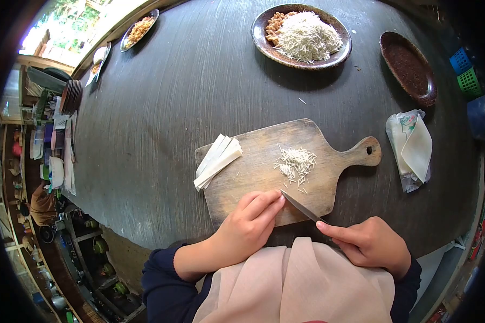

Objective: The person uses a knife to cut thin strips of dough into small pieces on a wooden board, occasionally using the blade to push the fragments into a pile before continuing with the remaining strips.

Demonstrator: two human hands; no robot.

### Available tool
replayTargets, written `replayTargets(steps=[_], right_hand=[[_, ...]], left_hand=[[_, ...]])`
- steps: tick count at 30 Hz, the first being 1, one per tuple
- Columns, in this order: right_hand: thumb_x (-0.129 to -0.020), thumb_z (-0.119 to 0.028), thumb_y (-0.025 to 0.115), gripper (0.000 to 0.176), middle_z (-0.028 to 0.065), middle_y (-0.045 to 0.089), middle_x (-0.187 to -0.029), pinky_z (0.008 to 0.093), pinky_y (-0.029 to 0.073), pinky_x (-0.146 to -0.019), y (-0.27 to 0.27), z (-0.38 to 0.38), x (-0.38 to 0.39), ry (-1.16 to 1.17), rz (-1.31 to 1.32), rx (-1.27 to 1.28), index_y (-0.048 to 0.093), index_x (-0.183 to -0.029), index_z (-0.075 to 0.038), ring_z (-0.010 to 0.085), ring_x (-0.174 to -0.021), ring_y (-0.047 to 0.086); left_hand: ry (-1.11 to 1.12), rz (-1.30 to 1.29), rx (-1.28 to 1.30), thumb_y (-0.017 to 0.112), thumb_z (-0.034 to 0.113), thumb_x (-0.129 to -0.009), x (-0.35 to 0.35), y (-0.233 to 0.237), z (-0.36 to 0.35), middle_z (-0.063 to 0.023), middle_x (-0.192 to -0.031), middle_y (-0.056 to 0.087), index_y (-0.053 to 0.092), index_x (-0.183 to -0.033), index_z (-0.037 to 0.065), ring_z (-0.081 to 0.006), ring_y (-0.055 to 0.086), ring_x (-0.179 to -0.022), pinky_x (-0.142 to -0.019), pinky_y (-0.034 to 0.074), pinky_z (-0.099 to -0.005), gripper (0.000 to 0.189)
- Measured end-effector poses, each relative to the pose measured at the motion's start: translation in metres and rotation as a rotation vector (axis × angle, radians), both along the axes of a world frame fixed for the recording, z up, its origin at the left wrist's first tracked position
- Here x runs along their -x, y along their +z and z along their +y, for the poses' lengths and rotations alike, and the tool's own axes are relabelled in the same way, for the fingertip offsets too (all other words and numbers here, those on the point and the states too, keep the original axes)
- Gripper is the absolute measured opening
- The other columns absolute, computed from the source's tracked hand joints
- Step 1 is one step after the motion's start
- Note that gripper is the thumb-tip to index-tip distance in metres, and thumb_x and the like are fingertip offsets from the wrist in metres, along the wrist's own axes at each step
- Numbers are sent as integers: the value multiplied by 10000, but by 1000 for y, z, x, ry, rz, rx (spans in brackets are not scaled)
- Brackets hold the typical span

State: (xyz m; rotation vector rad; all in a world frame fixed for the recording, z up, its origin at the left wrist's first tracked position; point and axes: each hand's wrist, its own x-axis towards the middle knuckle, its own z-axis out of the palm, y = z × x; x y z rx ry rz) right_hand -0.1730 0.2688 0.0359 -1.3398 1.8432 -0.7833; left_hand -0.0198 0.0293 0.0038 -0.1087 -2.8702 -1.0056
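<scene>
My right hand point(369, 241) grips a knife point(302, 205), its index finger stretched along the back of the blade. The blade slants up and left over the near edge of a wooden cutting board point(253, 180). At the knife's tip, my left hand point(253, 218) is closed with its fingertips pressed together; anything inside them is hidden. Just beyond the fingertips lies a small heap of thin white shreds point(297, 163). Flat white strips point(218, 160) are stacked on the board's left end, partly overhanging its edge. The board's handle point(364, 152) points right.
A round plate point(257, 40) at the far side bears a mound of white shreds and brown pieces. An oval brown dish point(407, 67) and a plastic packet with white sheets point(409, 148) lie right. Two small dishes of food, one an oval plate point(140, 33), stand far left.
</scene>
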Motion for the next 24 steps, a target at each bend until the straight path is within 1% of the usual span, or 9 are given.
replayTargets(steps=[3,5,11,12,14,15,17,24], right_hand=[[-814,-29,695,522,109,659,-669,305,468,-501,-2,0,-2,-20,-13,2,634,-1321,-140,242,-510,617],[-858,-82,667,533,65,669,-660,307,471,-483,-3,1,-3,8,42,-11,583,-1377,-171,212,-502,626],[-877,-97,647,481,53,678,-675,307,458,-475,-5,-2,-8,-39,82,-15,610,-1347,-194,199,-504,626],[-877,-97,647,481,53,678,-675,307,458,-475,-3,-3,-7,-40,82,-14,610,-1347,-194,199,-504,626],[-818,-31,680,486,99,689,-732,311,475,-515,2,-4,-5,-47,15,-77,658,-1286,-161,245,-548,638],[-818,-31,680,486,99,689,-732,311,475,-515,3,-2,-4,-46,15,-76,658,-1286,-161,245,-548,638],[-882,-112,647,474,48,672,-666,305,455,-474,3,4,-1,18,56,-94,613,-1344,-208,207,-494,616],[-876,-111,658,477,62,672,-672,305,468,-484,2,0,-3,-30,59,-46,616,-1342,-200,212,-500,616]], left_hand=[[4,-3,-3,671,-51,-815,0,0,0,-162,-1223,586,628,-1211,-56,-320,589,-1076,-929,491,-389,398],[4,-2,-1,671,-51,-814,-1,-1,1,-162,-1223,586,628,-1209,-56,-322,589,-1077,-930,492,-390,397],[6,-8,-7,672,-49,-811,-1,-1,0,-162,-1225,586,631,-1203,-56,-325,587,-1081,-937,491,-395,395],[10,-11,-9,672,-49,-811,-1,-1,1,-161,-1226,586,633,-1201,-56,-324,587,-1083,-938,491,-396,392],[4,-10,-4,672,-49,-811,0,0,0,-160,-1225,586,633,-1201,-56,-323,586,-1082,-937,490,-395,392],[1,-10,0,672,-48,-811,0,0,0,-159,-1224,587,634,-1201,-56,-322,586,-1081,-937,490,-395,393],[3,-14,-7,672,-47,-811,0,1,0,-158,-1224,586,633,-1206,-55,-321,587,-1079,-937,489,-393,397],[-4,-9,-3,669,-43,-813,0,0,0,-156,-1224,585,629,-1227,-51,-313,588,-1078,-944,485,-384,416]])
